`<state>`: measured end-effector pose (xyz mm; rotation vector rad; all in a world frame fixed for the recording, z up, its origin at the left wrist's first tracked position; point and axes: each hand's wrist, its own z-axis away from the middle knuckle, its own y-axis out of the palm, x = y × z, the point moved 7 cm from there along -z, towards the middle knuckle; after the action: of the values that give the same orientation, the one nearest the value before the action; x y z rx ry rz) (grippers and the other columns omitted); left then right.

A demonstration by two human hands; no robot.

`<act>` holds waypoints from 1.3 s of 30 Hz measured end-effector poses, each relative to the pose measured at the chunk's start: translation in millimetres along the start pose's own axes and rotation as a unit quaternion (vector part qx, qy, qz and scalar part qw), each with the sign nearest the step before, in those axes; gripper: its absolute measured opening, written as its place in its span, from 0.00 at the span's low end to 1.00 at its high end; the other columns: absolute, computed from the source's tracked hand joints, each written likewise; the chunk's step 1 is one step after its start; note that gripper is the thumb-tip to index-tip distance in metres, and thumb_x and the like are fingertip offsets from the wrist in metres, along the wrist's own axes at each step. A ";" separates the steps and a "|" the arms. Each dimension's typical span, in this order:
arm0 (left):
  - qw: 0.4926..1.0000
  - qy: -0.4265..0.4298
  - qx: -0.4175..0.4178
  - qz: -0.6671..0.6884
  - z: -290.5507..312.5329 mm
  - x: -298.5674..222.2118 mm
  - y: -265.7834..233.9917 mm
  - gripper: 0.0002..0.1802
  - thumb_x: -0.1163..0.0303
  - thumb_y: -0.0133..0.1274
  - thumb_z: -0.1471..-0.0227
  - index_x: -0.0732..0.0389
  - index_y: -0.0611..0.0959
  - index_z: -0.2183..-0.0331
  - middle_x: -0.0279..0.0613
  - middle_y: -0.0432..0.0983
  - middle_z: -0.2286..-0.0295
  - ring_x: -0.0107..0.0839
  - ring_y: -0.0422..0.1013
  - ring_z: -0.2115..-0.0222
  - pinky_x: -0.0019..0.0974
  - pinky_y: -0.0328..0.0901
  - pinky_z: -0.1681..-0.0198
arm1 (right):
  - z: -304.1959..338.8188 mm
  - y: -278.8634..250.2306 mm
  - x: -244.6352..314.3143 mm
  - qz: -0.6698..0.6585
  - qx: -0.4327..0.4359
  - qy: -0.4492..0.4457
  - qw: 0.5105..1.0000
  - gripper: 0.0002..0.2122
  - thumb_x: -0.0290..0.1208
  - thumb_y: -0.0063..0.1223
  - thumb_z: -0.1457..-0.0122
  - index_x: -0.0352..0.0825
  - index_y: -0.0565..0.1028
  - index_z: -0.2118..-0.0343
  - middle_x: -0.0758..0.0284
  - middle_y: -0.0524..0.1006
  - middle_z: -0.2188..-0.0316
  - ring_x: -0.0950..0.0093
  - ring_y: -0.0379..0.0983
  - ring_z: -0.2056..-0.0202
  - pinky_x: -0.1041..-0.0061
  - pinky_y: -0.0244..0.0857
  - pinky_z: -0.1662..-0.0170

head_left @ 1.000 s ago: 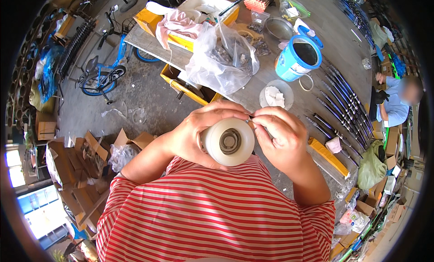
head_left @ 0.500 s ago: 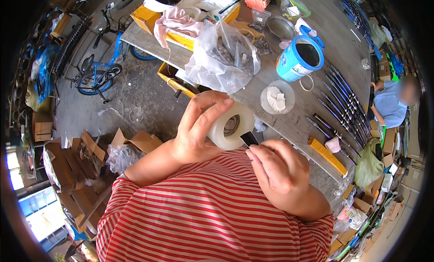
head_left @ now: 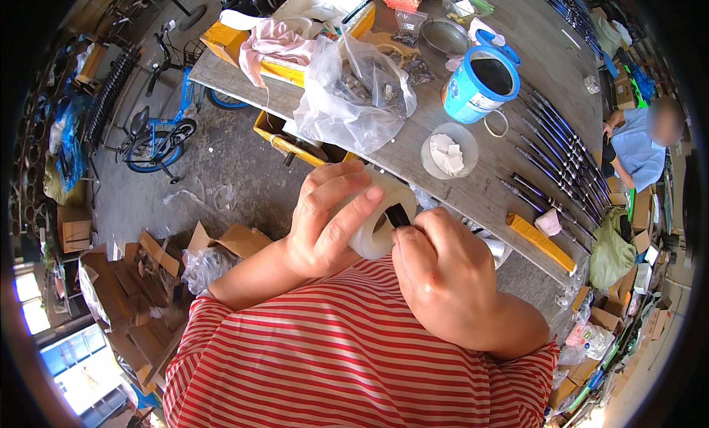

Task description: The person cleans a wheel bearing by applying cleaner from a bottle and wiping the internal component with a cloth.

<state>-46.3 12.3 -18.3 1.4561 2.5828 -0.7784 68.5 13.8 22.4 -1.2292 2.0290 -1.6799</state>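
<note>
In front of my chest, my left hand [head_left: 323, 223] is closed around a wide roll of clear, whitish tape [head_left: 375, 243], its fingers over the far left side. My right hand [head_left: 447, 276] is pinching a small flat black piece [head_left: 397, 215] between thumb and fingers. That piece lies across the roll's face, over the core opening; whether it touches the tape I cannot tell. Its lower end is hidden by my right fingers. Just beyond the hands, a round pale dish [head_left: 428, 162] with white pieces [head_left: 447, 153] in it stands on the wooden table [head_left: 413, 136].
On the table are a blue tub [head_left: 465, 103], a clear plastic bag [head_left: 347, 110], a yellow-edged box [head_left: 292, 75], a metal bowl [head_left: 443, 38] and several dark rods [head_left: 565, 151]. Cardboard boxes [head_left: 136, 302] lie at left, with a blue bicycle [head_left: 159, 132] beyond. A person [head_left: 641, 147] is at far right.
My right hand has moved slightly left and up, bringing the black piece over the roll's core. The roll has turned and tilted a little in my left hand. The view has shifted slightly.
</note>
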 end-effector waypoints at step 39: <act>0.990 -0.068 0.021 0.124 -15.8 3.4 -3.7 0.38 0.73 0.68 0.75 0.71 0.72 0.56 0.51 0.69 0.61 0.44 0.69 0.60 0.40 0.66 0.58 | -4.1 -13.9 12.0 0.027 -0.101 -0.029 0.994 0.06 0.21 0.51 0.52 0.26 0.67 0.73 0.61 0.66 0.82 0.69 0.66 0.84 0.74 0.64 0.82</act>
<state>-48.4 20.7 -4.2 1.6322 2.2446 -0.8675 64.7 8.3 40.0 -1.2557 2.2203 -1.4270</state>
